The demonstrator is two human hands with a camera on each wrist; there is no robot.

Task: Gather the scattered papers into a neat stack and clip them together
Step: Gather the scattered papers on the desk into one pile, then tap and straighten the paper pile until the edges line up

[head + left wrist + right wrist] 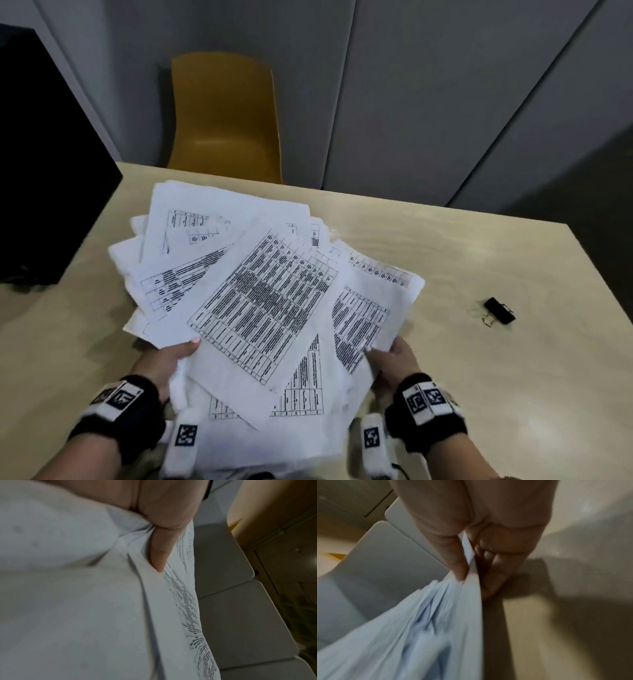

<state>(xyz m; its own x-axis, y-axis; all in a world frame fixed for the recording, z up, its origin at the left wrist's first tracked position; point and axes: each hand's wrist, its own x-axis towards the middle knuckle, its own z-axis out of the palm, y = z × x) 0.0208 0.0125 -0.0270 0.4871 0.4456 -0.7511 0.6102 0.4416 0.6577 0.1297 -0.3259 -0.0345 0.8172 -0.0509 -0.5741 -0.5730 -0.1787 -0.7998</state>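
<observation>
Nearest you, your two wrists wear black bands with white marker blocks, and their lower ends run off the bottom of the head view. Your left hand (171, 359) grips the near left side of the papers (260, 298): the thumb lies on top of the sheets, and the fingers are hidden beneath them. In the left wrist view that thumb (161, 550) presses into a fold of the papers (102, 601), and nearly everything else there is blank, blurred sheet. Your right hand (397, 359) holds the near right side; in the right wrist view the thumb (453, 561) and the curled fingers (494, 572) pinch the edges of the papers (436, 615), which smear with blur.

The papers fan out loosely, corners pointing several ways, printed tables uppermost; the print is too soft to read. The near part of the bundle is lifted in your hands, but whether the far sheets touch the table (479, 394) you cannot tell.

To the right, well apart from the papers, a black binder clip (498, 310) lies on the table. Past the far edge stands a yellow chair (222, 113), its legs hidden by the table, and a black object (44, 171) is cut off at the left.
</observation>
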